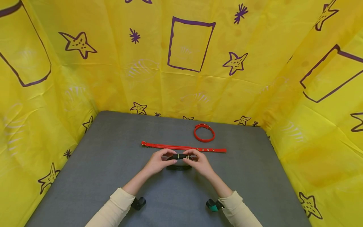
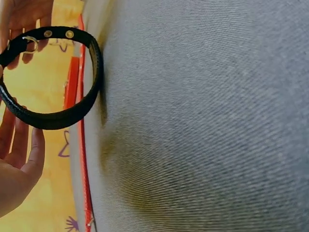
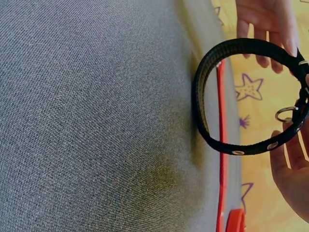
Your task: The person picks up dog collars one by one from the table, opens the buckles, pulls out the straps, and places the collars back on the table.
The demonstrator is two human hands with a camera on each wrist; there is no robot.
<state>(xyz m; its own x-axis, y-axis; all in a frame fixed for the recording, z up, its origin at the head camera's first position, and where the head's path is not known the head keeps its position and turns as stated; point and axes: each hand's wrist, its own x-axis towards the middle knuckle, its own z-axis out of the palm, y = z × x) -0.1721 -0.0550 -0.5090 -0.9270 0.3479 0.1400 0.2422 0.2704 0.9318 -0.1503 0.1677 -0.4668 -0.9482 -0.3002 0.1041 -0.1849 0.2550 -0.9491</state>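
Nearest to you, the pale left sleeve (image 1: 113,205) and right sleeve (image 1: 241,209) come in over the grey table (image 1: 85,176), each with a dark wrist device beside its cuff. Beyond them, your left hand (image 1: 157,161) and right hand (image 1: 202,162) face each other, and both hold the black collar (image 1: 179,168) between thumb and curled fingers: the left grip is clamped on its left side, the right grip on its right side, by the buckle. The collar is closed into a ring and held on edge, its lower side just at the table; you cannot tell whether it touches. The wrist views show metal eyelets and a metal loop on it.

Just farther than your fingers, a red strap (image 1: 184,147) lies stretched out left to right, with eyelets toward its right end. Farther and to the right, a red collar (image 1: 204,140) lies buckled into a ring. At the far side hangs yellow cloth (image 1: 113,85) with purple stars.
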